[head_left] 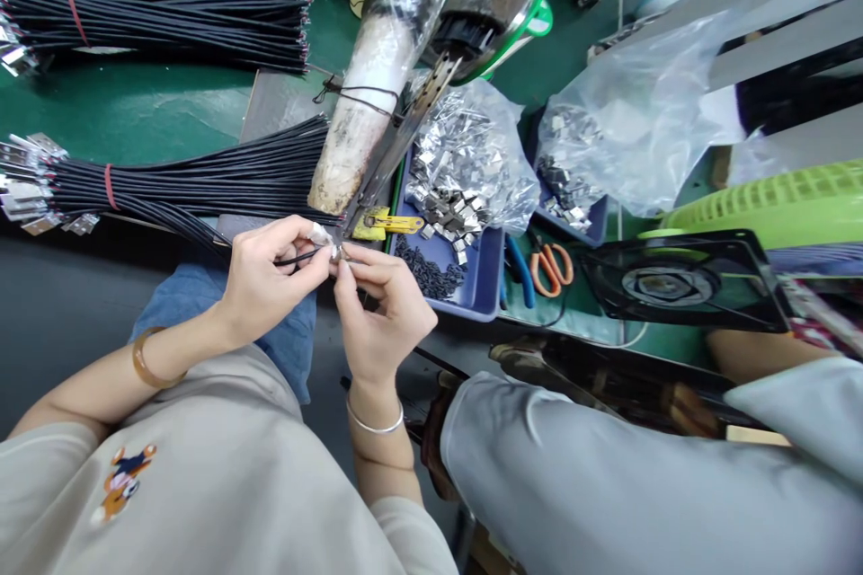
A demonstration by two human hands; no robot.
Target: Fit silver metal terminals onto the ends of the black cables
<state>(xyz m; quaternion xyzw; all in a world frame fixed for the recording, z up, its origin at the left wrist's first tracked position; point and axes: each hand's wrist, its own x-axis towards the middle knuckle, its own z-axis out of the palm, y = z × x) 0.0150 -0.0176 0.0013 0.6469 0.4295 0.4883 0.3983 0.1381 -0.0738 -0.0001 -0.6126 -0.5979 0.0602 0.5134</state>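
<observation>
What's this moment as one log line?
left hand: pinching thin black cable | right hand: close beside left hand, grip partly hidden | around: nearer blue plastic tray, orange-handled scissors

Assembly workshop, going by the green bench: bundled cables at its left, a tray of small metal parts by the near edge, scissors and a framed fan farther right, a grimy pipe slanting above.
</observation>
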